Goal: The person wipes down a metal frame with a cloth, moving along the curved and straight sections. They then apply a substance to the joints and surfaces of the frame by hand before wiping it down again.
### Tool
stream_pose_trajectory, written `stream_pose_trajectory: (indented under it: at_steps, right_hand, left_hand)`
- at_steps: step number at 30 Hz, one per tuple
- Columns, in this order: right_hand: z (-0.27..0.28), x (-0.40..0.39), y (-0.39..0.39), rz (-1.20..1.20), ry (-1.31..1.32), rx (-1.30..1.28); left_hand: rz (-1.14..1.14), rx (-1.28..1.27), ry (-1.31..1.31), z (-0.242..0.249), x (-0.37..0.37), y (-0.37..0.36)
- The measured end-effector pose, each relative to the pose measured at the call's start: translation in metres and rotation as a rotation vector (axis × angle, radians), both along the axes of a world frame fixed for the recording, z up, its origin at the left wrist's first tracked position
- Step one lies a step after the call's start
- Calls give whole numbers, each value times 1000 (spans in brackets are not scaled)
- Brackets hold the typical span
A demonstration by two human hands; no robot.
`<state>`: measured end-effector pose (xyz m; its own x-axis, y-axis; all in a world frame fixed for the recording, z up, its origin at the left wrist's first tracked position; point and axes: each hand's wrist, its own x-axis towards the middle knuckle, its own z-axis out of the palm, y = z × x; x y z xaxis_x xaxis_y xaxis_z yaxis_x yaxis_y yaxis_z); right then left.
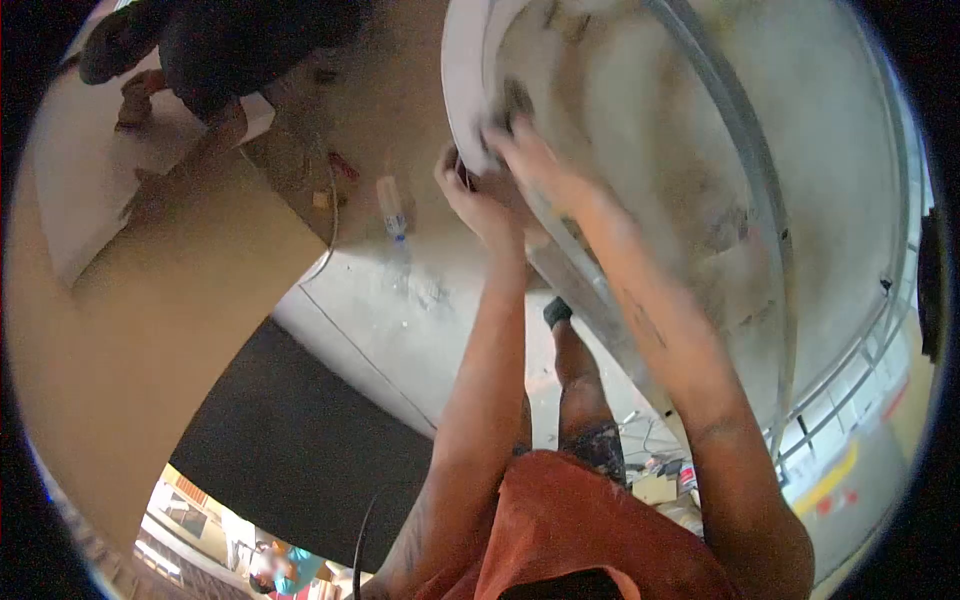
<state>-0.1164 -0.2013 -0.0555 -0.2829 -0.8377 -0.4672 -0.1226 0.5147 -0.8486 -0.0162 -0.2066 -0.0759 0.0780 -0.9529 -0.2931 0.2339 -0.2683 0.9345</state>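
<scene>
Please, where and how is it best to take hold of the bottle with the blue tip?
I would grip the bottle at the middle of its body, coming from above, with fingers across the two long sides. It looks long and narrow and seems to lie flat, its blue tip toward the person, so the sides look free for a grip.

Dim and grainy, right hand (520, 150) motion-blurred (edges bowed, corners black)

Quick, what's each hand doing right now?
Left hand: partly curled at the lower end of the white curved strip; grip can't be told.
Right hand: blurred, beside the same strip; open or closed can't be told.
</scene>
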Motion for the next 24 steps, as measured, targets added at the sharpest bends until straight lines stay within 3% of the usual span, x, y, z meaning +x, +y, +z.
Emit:
stream_pose_trajectory:
  at_steps: [4,6,8,9,10,11,12,13,14,16,18,21,22,24]
  right_hand:
    - [-17,4,-64,-282,-264,26]
    - [-30,23,-39,-92,155,-56]
    - [-22,41,9,-56,275,-109]
    - [-3,55,54,-133,184,-115]
    - [-9,60,107,-70,271,-186]
    - [10,59,162,24,328,-36]
    - [10,60,218,31,361,-47]
    - [23,58,278,103,301,223]
    - [4,67,345,69,418,109]
    - [26,65,474,133,317,320]
    - [51,65,578,34,179,551]
    - [56,80,659,96,317,558]
    - [59,86,647,127,477,411]
    - [48,91,574,53,510,212]
  left_hand:
    - [-152,126,85,-4,36,15]
    - [-197,140,191,-9,56,35]
    - [-186,214,200,-20,82,72]
    - [-193,280,201,-21,94,92]
    - [-153,389,124,-10,94,121]
    - [-139,478,105,-3,99,147]
    - [-132,568,84,-3,108,173]
    - [-180,648,28,-26,125,201]
    - [-247,622,13,-45,140,222]
    - [-319,670,-6,-56,155,264]
    - [-397,733,-38,-53,156,284]
    - [-474,757,-86,-44,154,296]
    - [-470,752,-84,-41,153,296]
    - [-470,658,-46,-60,166,305]
